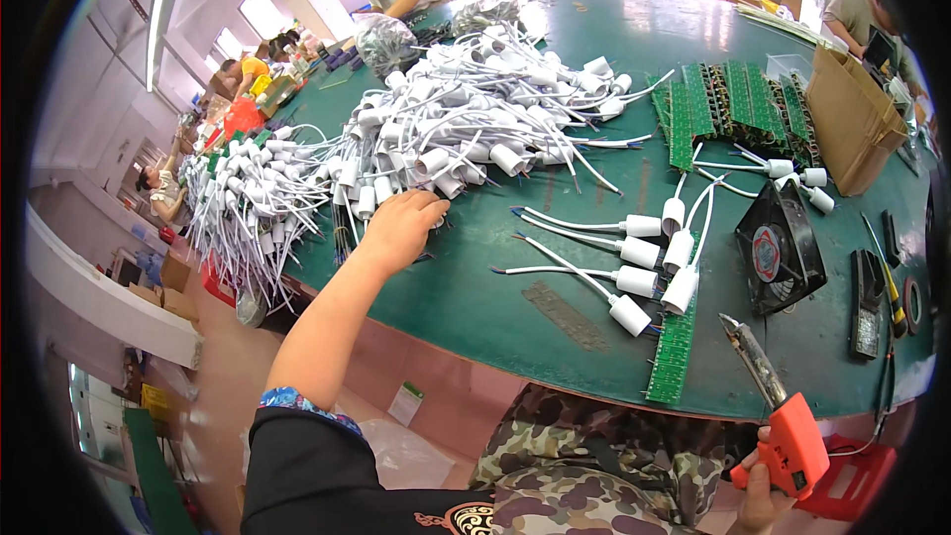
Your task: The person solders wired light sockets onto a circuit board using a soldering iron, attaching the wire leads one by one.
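Observation:
My left hand [401, 228] reaches out over the green table [466, 287] and rests fingers-down at the near edge of a big pile of white lamp sockets with white leads [446, 129]; whether it grips one is hidden. My right hand [761, 495] sits low at the table's front edge, closed on an orange soldering gun [788, 426] whose metal tip points up and left. Between the hands lie several loose white sockets with leads [644, 267] beside a green circuit board strip [674, 352].
A black fan [778, 248] stands on the right, with hand tools [882, 287] beyond it. Green circuit boards [738, 104] and a brown cardboard box [852, 119] sit at the back right. Other people work at the far and left tables.

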`<state>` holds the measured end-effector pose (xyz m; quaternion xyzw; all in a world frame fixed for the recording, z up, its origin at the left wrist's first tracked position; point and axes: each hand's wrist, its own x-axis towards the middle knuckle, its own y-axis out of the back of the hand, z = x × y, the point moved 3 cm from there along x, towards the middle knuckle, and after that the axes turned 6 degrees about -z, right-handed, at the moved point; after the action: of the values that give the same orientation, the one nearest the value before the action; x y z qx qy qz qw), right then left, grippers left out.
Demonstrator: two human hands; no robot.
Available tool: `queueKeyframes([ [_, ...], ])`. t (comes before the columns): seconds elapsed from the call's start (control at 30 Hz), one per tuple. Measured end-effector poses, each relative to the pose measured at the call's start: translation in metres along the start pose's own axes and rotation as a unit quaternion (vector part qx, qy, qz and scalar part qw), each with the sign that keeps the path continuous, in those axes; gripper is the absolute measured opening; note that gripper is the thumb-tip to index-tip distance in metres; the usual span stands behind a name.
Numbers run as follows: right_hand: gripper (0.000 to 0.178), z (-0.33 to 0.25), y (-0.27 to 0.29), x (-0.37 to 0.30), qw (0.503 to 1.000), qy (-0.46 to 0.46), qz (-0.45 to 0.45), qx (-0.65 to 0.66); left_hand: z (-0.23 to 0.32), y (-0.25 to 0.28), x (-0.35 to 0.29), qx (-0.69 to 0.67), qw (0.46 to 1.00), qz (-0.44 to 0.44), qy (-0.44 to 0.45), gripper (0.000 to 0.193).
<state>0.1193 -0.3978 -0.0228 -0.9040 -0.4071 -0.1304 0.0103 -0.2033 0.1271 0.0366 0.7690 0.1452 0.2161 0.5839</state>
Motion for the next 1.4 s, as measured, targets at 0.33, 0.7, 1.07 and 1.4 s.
queueKeyframes([
  [0.33, 0.046, 0.006, 0.004, -0.012, 1.0, -0.015, 0.008, -0.003, 0.101, 0.066, 0.01, -0.206, 0.97, 0.082, -0.101, 0.028],
  [0.7, 0.028, -0.033, -0.028, 0.005, 0.988, 0.045, -0.023, -0.147, 0.224, 0.041, 0.029, -0.456, 0.87, 0.007, -0.188, 0.034],
  [1.07, 0.011, -0.031, -0.026, 0.004, 0.985, -0.017, -0.013, -0.171, 0.24, 0.039, 0.032, -0.519, 0.84, 0.04, -0.152, 0.021],
  [1.4, 0.013, -0.032, -0.03, 0.01, 0.987, 0.0, -0.013, -0.162, 0.251, 0.036, 0.033, -0.432, 0.877, 0.108, -0.179, 0.022],
])
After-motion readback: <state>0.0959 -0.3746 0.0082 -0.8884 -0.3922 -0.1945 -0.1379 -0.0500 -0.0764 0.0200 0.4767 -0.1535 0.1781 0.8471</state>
